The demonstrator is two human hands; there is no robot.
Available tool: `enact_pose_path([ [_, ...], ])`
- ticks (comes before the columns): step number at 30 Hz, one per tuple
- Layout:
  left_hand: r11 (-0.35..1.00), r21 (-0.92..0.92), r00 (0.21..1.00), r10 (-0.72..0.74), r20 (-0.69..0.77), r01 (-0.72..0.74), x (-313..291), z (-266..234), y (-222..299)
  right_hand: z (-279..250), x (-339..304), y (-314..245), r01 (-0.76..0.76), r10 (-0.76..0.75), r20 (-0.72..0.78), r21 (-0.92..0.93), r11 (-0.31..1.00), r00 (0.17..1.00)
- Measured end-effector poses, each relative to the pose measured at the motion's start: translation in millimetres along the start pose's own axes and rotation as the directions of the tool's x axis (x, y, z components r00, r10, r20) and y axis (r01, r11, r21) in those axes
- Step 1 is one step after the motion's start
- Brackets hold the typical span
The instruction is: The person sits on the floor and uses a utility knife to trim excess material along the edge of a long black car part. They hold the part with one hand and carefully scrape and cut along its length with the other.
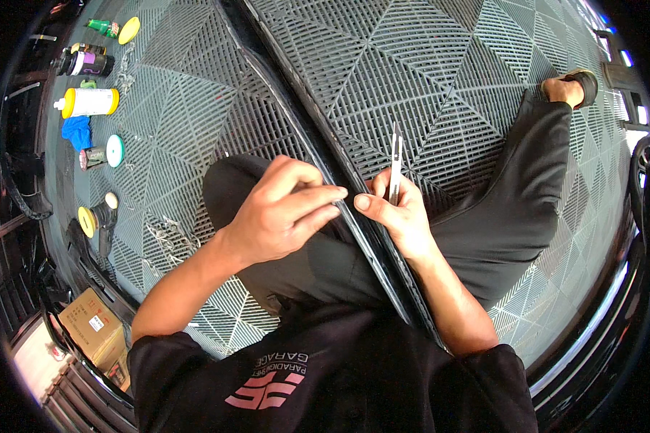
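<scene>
A long black trim piece (383, 249), glossy along its edges, runs across my lap from the far middle toward my body. My left hand (282, 213) is at its left edge, fingers bent and the fingertips close together in a pinch. Whatever is between those fingertips is too small to make out. On the other side, my right hand (401, 209) grips a slim silver snap-off knife (396, 162), its tip pointing away from me. The right thumb lies next to the trim piece's right edge.
Thin pale scraps (170, 242) lie on the grey grid floor at left. Farther left stand a white bottle with yellow ends (90, 102), a blue cloth (77, 132), a dark bottle (88, 63), a polisher with a yellow pad (106, 224) and a cardboard box (92, 328).
</scene>
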State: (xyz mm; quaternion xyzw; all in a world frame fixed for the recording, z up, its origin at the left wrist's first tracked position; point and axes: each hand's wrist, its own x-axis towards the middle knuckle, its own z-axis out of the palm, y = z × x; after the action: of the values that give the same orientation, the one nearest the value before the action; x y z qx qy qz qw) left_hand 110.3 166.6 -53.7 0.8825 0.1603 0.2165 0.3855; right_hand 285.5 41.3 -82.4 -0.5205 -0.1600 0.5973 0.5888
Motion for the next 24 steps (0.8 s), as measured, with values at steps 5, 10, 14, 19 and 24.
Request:
enact_pose_path([
  [5,0.999,0.046,0.980,-0.016,0.200,0.007,20,-11,3,1,-2,4,0.052,-0.052,0.003,-0.058,0.997,0.999],
  [10,0.985,0.105,0.955,0.100,0.279,-0.134,27,-14,3,0,-2,5,0.035,-0.034,0.028,-0.028,0.999,0.999],
  [14,0.931,0.235,0.952,0.235,0.199,-0.279,19,3,-11,1,-1,4,0.009,-0.010,0.043,0.034,0.999,0.999],
  [19,0.956,0.199,0.977,0.213,0.028,-0.214,18,9,-26,-2,1,2,-0.006,0.006,0.026,0.021,1.000,1.000],
  [24,0.998,0.064,0.995,0.028,-0.097,-0.022,11,-3,-18,-2,2,1,-0.020,0.020,0.010,0.034,0.999,1.000],
])
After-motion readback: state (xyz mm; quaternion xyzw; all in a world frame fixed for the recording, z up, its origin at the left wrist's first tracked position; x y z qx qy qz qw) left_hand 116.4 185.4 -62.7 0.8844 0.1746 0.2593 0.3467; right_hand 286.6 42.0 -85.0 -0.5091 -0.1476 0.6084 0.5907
